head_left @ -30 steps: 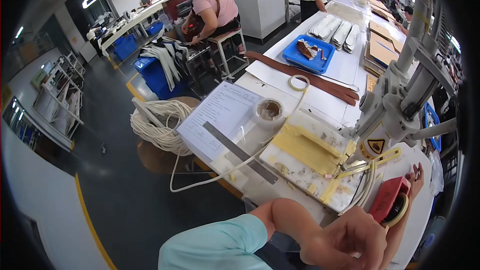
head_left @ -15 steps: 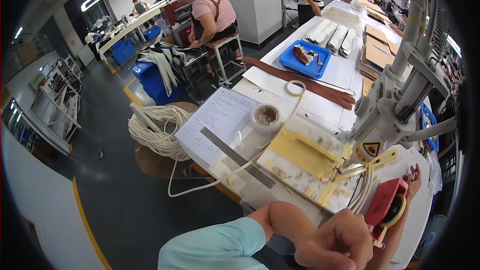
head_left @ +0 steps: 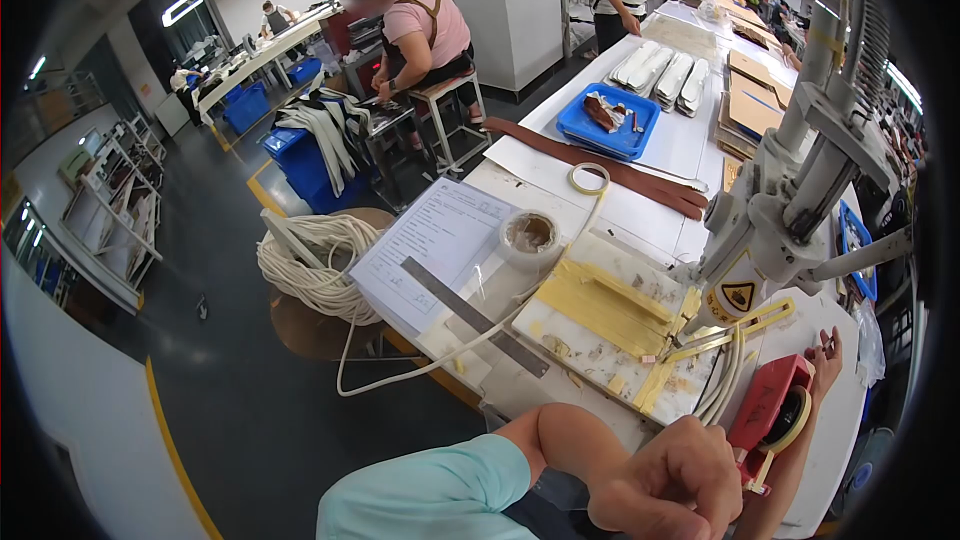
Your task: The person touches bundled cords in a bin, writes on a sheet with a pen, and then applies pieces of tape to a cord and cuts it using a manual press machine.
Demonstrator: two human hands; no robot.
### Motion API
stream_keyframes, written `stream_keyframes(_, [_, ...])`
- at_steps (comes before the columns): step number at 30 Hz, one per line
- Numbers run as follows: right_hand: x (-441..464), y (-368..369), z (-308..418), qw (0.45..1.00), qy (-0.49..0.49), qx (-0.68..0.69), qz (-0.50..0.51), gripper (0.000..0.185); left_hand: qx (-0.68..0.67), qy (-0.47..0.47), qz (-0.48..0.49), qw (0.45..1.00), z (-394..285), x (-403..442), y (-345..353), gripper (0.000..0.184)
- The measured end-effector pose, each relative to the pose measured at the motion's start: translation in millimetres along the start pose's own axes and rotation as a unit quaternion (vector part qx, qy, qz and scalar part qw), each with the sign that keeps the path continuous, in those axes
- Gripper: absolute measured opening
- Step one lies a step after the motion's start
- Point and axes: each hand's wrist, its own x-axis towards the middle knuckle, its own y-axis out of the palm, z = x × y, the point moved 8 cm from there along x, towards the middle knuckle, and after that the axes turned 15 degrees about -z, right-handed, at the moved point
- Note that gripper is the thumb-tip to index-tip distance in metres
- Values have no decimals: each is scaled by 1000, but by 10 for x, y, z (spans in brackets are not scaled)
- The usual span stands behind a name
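My left hand (head_left: 672, 480) is closed at the bottom, in front of the table edge; its curled fingers hide whatever may be inside. Past the red tape dispenser (head_left: 770, 400), my right hand (head_left: 826, 358) rests on the white table with fingers apart and nothing in it. The forearm runs down beside the dispenser, which carries a yellowish tape roll. Left of it lies a stained white board (head_left: 690, 380) with yellow tape. Yellow-handled scissors or tongs (head_left: 765, 318) lie by the grey press (head_left: 760, 230).
A steel ruler (head_left: 470, 312), a printed sheet (head_left: 430, 240) and a tape roll (head_left: 529, 235) lie on the left. Coiled white cord (head_left: 310, 265) hangs beside the table. Further back are brown strips (head_left: 600, 165) and a blue tray (head_left: 635, 137). A seated person (head_left: 430, 25) works nearby.
The view has shifted slightly. My left hand has moved a little left and down, and more of the dispenser's front end shows. My right hand stays open on the table.
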Motion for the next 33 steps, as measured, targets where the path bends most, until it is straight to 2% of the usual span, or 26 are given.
stream_keyframes(7, [-22,-22,13,1000,18,4,-3,65,-3,-3,-12,1000,28,-2,5,13])
stream_keyframes(17, [-56,10,110,1000,-15,8,3,66,5,-20,7,1000,32,5,29,11])
stream_keyframes(20, [48,24,-58,999,-45,19,12,70,50,-23,13,998,30,17,-5,14])
stream_keyframes(21, [-52,88,74,999,-35,-27,-15,71,50,-19,21,998,15,47,1,14])
stream_keyframes(22, [-307,138,405,994,-65,-87,-21,68,103,-49,-37,993,-112,148,62,16])
stream_keyframes(23, [-469,165,593,995,-40,-88,-30,67,65,-34,19,997,-6,103,-25,17])
stream_keyframes(24, [-546,184,709,994,-70,-68,-51,67,60,6,68,996,35,107,-56,20])
stream_keyframes(25, [-625,213,800,993,-35,-104,-51,67,45,-2,123,991,54,164,-34,21])
stream_keyframes(26, [-634,168,797,992,-60,-85,-71,67,-61,217,20,974,42,148,-19,23])
stream_keyframes(27, [-692,167,886,995,-40,-69,-59,67,-88,193,18,977,25,124,-27,23])
stream_keyframes(29, [-678,157,853,992,-71,-78,-62,64,59,-21,92,994,110,165,-12,25])
stream_keyframes(33, [-698,124,827,995,-21,-51,-79,61,64,-38,112,991,154,179,-5,27])
